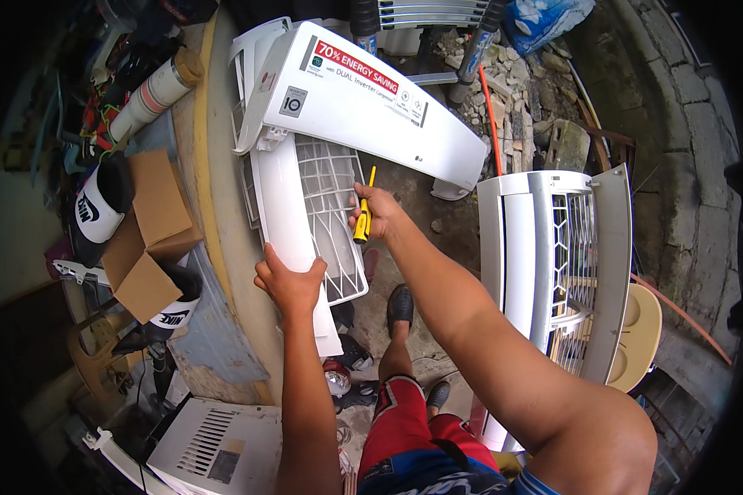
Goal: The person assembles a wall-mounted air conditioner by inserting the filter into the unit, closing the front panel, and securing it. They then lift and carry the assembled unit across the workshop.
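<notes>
White plastic fills my grip: my left hand (289, 285) clamps the lower edge of the air-conditioner front panel (285, 210), which leans on the ledge (223, 231). Just beyond, my right hand (374, 213) is clenched round a yellow screwdriver (362, 216) against the panel's grille (330, 206). Farther off, the white unit cover (363, 99) tilts over the panel's top.

Red-white sticker (357, 68) on AC cover (371, 107); brown carton (150, 235) at left.
</notes>
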`<move>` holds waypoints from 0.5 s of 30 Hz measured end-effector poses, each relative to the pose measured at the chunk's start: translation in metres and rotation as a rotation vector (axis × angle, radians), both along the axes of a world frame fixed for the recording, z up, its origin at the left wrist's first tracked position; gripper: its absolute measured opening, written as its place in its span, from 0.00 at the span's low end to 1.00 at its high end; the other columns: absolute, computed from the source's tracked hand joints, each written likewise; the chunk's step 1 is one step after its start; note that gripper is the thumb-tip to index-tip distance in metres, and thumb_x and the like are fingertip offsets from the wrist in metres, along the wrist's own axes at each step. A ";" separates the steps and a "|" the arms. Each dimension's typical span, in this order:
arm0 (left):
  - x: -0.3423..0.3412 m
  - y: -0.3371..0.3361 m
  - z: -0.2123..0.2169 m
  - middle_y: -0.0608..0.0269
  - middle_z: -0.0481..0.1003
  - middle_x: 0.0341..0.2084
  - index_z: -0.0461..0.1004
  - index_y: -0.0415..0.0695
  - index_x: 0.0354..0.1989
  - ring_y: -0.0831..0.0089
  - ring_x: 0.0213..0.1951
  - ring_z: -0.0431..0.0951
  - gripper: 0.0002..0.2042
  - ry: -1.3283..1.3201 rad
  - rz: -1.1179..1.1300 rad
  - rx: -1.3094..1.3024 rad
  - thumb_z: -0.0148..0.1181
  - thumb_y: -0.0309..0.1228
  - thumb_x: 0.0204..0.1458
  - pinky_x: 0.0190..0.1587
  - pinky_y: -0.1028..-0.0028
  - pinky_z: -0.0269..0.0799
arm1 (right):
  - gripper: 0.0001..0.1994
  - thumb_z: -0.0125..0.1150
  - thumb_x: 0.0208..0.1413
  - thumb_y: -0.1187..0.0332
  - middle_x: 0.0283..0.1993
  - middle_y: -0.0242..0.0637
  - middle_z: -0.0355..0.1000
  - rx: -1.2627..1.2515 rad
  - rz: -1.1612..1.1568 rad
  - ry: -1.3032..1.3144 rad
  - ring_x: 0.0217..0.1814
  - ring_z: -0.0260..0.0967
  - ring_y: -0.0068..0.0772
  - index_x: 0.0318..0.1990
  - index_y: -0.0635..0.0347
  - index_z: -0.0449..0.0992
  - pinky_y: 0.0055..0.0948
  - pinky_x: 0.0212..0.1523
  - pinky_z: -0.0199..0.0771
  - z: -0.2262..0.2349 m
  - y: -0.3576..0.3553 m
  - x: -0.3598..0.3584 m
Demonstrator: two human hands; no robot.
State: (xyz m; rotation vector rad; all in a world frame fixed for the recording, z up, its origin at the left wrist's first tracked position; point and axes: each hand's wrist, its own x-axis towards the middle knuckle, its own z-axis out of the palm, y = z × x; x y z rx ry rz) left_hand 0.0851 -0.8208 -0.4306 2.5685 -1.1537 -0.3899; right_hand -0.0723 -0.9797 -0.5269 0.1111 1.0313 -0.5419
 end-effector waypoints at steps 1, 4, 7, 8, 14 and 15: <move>-0.001 0.002 0.006 0.43 0.63 0.51 0.57 0.39 0.68 0.44 0.55 0.60 0.49 0.010 0.003 0.000 0.74 0.40 0.35 0.61 0.49 0.60 | 0.05 0.57 0.65 0.63 0.29 0.30 0.68 0.004 0.014 -0.032 0.20 0.62 0.26 0.43 0.49 0.69 0.37 0.22 0.73 0.000 0.004 0.001; -0.003 0.007 0.023 0.44 0.63 0.50 0.58 0.39 0.68 0.44 0.54 0.61 0.48 0.041 0.028 0.009 0.74 0.40 0.35 0.61 0.49 0.60 | 0.04 0.55 0.66 0.65 0.28 0.28 0.68 -0.038 0.092 0.052 0.19 0.60 0.25 0.45 0.47 0.70 0.36 0.21 0.70 0.002 0.013 0.002; -0.001 0.006 0.040 0.44 0.63 0.50 0.59 0.39 0.67 0.43 0.54 0.61 0.47 0.033 0.024 0.029 0.73 0.40 0.35 0.60 0.49 0.61 | 0.06 0.55 0.63 0.69 0.29 0.28 0.67 -0.162 0.182 0.116 0.19 0.60 0.23 0.46 0.49 0.71 0.33 0.21 0.70 0.001 0.018 -0.004; 0.000 0.004 0.045 0.44 0.64 0.50 0.59 0.39 0.67 0.43 0.54 0.61 0.47 0.027 0.019 0.049 0.73 0.40 0.36 0.60 0.49 0.61 | 0.07 0.55 0.62 0.70 0.29 0.28 0.67 -0.244 0.176 0.154 0.19 0.60 0.23 0.46 0.49 0.71 0.32 0.20 0.70 0.002 0.020 -0.010; 0.003 -0.008 0.062 0.43 0.64 0.50 0.60 0.38 0.67 0.43 0.54 0.62 0.45 0.020 0.014 0.065 0.71 0.42 0.37 0.59 0.49 0.62 | 0.12 0.58 0.59 0.70 0.36 0.27 0.73 -0.027 0.265 0.054 0.16 0.58 0.22 0.50 0.51 0.70 0.32 0.19 0.70 0.004 0.071 -0.074; 0.002 -0.009 0.062 0.43 0.64 0.51 0.60 0.39 0.67 0.43 0.54 0.62 0.45 0.027 0.027 0.079 0.71 0.42 0.37 0.59 0.49 0.62 | 0.13 0.57 0.59 0.70 0.38 0.28 0.74 -0.040 0.217 0.067 0.16 0.58 0.23 0.51 0.51 0.69 0.33 0.19 0.70 0.006 0.088 -0.088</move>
